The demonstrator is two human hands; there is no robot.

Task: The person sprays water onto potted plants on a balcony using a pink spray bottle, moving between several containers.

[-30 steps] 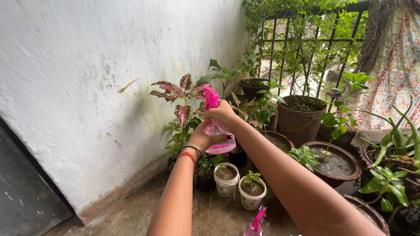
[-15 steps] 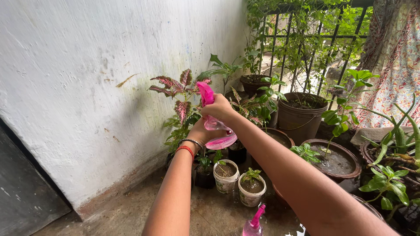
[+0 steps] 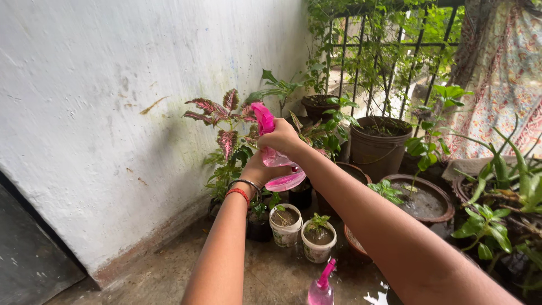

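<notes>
Before white wall (image 3: 113, 113), head view: pink spray bottle (image 3: 276, 161) raised, tilted over red-leaved plant (image 3: 226, 127). Right hand (image 3: 282, 138) clamped round its neck, left hand (image 3: 257, 172) cupping its base, palm hidden. Second pink sprayer (image 3: 320, 288) cut off at lower edge. Two white cups (image 3: 299, 231) below; bare wet floor (image 3: 169, 277) leftward.

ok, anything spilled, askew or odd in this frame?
Mostly wet ground: the floor is damp, with a puddle beside the second pink spray bottle. The clay bowl holds standing water. The white wall is stained and scuffed. Nothing tipped.
</notes>
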